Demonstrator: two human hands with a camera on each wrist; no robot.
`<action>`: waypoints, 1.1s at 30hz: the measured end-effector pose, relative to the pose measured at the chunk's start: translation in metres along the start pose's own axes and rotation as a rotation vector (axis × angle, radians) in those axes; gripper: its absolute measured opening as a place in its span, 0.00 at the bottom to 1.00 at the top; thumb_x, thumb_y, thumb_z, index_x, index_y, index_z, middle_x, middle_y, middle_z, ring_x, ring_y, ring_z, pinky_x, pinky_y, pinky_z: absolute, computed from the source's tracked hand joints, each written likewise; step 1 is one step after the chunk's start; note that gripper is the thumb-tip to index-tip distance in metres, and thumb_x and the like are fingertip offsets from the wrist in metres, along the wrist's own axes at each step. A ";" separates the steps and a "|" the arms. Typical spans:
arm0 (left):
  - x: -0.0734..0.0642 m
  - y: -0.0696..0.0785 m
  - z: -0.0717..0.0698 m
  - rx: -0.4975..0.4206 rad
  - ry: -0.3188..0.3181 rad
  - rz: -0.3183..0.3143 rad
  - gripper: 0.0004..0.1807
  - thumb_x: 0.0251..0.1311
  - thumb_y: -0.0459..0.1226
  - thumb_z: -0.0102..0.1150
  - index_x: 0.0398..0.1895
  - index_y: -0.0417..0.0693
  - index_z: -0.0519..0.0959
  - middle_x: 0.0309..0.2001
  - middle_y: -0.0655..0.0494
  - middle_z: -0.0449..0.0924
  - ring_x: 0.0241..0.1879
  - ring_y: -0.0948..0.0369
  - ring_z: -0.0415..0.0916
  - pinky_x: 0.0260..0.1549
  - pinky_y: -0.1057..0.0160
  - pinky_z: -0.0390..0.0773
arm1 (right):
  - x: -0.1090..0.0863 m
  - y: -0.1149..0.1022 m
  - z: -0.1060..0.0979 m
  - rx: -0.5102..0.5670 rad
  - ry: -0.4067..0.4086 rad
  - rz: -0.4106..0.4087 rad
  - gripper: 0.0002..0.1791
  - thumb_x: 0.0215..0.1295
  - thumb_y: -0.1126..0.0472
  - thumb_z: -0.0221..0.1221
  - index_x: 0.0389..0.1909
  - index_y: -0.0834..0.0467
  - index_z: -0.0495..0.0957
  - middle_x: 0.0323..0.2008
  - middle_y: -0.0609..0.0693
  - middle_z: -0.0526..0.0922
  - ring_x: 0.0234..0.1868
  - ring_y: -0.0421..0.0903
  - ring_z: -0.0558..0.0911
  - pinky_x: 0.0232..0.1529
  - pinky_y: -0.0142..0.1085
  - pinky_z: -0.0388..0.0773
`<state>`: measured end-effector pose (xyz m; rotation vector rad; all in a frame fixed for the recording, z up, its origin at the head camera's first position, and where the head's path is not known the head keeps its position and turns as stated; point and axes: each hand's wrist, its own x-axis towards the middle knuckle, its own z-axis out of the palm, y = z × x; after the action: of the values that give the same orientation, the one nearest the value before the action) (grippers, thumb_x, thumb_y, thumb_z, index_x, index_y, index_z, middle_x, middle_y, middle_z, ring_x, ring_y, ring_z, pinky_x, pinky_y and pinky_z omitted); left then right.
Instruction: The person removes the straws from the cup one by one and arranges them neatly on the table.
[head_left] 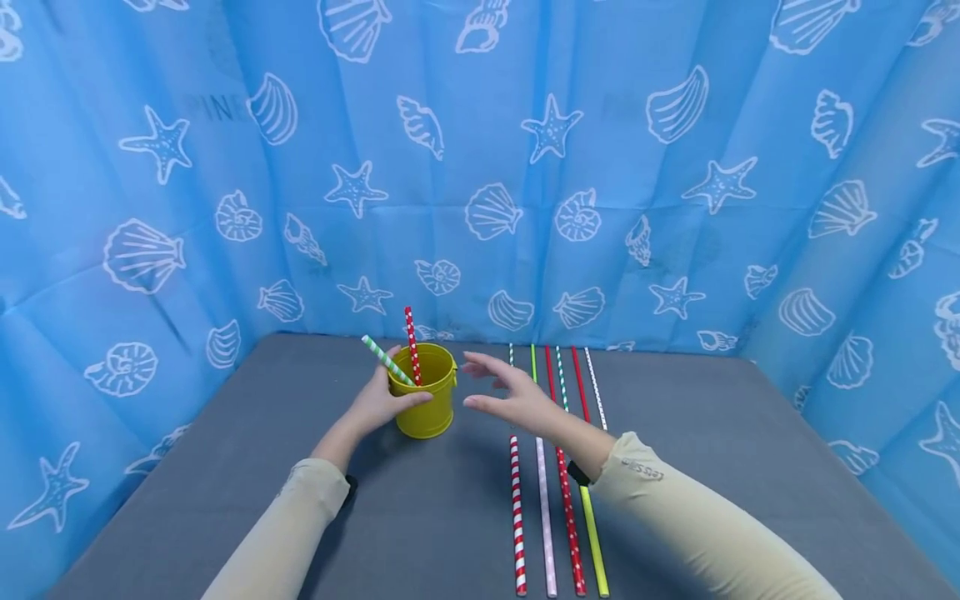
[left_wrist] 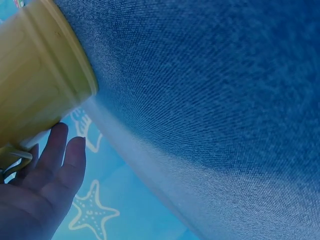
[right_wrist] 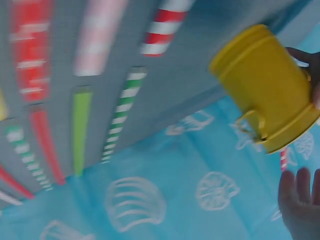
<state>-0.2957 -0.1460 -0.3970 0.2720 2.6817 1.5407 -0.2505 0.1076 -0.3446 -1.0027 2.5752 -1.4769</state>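
Note:
A small yellow bucket [head_left: 424, 415] stands upright on the grey table with two paper straws leaning in it. One is a green-and-white striped straw [head_left: 387, 360], the other a red straw with white dots [head_left: 412, 346]. My left hand [head_left: 377, 402] holds the bucket's left side, thumb across the front and fingers round the back. In the left wrist view its fingers [left_wrist: 70, 162] lie against the yellow wall beside the handle loop. My right hand [head_left: 517, 396] hovers just right of the bucket, fingers apart and nothing in them. The right wrist view shows a gap between it and the bucket [right_wrist: 270, 85].
Right of the bucket, several straws lie in two rows on the table [head_left: 465, 517]. The near row has a red-and-white striped straw [head_left: 517, 517], a pink one [head_left: 546, 525], a red one [head_left: 572, 533] and a yellow one [head_left: 594, 542]. A blue shell-patterned curtain [head_left: 480, 167] hangs behind.

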 end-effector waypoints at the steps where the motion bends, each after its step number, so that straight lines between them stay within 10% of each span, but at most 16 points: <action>1: 0.000 0.000 0.000 0.004 0.000 0.001 0.55 0.56 0.50 0.68 0.77 0.50 0.41 0.72 0.36 0.53 0.69 0.39 0.54 0.65 0.37 0.55 | 0.007 -0.003 0.005 0.001 0.000 -0.021 0.36 0.65 0.57 0.63 0.71 0.60 0.61 0.63 0.59 0.73 0.65 0.57 0.69 0.63 0.57 0.64; 7: -0.001 -0.001 -0.001 0.005 -0.010 0.029 0.54 0.58 0.49 0.67 0.77 0.49 0.41 0.73 0.37 0.52 0.70 0.38 0.53 0.64 0.37 0.57 | 0.048 -0.019 0.032 0.005 -0.011 -0.099 0.38 0.66 0.61 0.61 0.74 0.60 0.56 0.65 0.58 0.71 0.70 0.53 0.64 0.66 0.55 0.61; 18: 0.001 0.001 -0.001 0.043 -0.039 0.139 0.50 0.61 0.38 0.65 0.76 0.42 0.42 0.72 0.38 0.52 0.68 0.41 0.57 0.64 0.40 0.59 | 0.102 -0.032 0.063 -0.064 -0.033 0.016 0.39 0.68 0.58 0.61 0.75 0.55 0.53 0.67 0.50 0.70 0.68 0.47 0.67 0.63 0.41 0.69; 33: 0.001 0.005 0.001 0.170 0.019 0.143 0.37 0.60 0.39 0.66 0.67 0.31 0.61 0.63 0.37 0.67 0.57 0.44 0.70 0.56 0.45 0.72 | 0.109 -0.039 0.076 -0.048 0.031 0.070 0.25 0.66 0.64 0.62 0.63 0.55 0.74 0.43 0.47 0.86 0.47 0.43 0.82 0.46 0.33 0.78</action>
<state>-0.2956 -0.1424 -0.3928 0.4671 2.8693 1.3533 -0.2933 -0.0224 -0.3242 -0.8918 2.6498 -1.4320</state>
